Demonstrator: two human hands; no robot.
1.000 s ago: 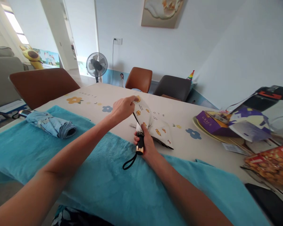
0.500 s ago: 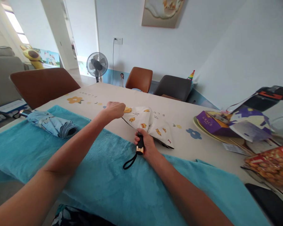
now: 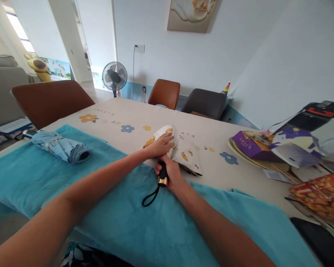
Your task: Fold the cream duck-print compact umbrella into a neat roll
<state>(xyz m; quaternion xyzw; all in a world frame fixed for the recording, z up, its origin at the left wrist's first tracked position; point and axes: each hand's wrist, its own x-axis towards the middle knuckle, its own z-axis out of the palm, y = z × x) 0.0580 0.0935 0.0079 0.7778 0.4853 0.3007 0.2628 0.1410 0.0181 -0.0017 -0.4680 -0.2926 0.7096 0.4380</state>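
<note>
My right hand [image 3: 169, 170] is closed around the black handle of a white folding umbrella [image 3: 187, 157] with yellow cartoon prints. The handle has a gold end and a black wrist loop that hangs over the turquoise cloth [image 3: 122, 218]. My left hand [image 3: 161, 144] lies on the umbrella's folded canopy, just above the right hand, with its fingers stretched out. Part of the canopy is hidden under that hand. To the left, a rolled light-blue umbrella [image 3: 59, 146] rests on the cloth.
The table [image 3: 122, 111] has printed flowers. At the right are a purple box [image 3: 250, 144], a red snack bag [image 3: 323, 193] and a black flat object [image 3: 320, 237]. Beyond the table stand chairs [image 3: 164, 92] and a fan [image 3: 114, 76].
My left hand has let go of the canopy's outer edge and moved right, onto the folded fabric. The flap it held out now lies folded over. The right hand and handle shifted slightly.
</note>
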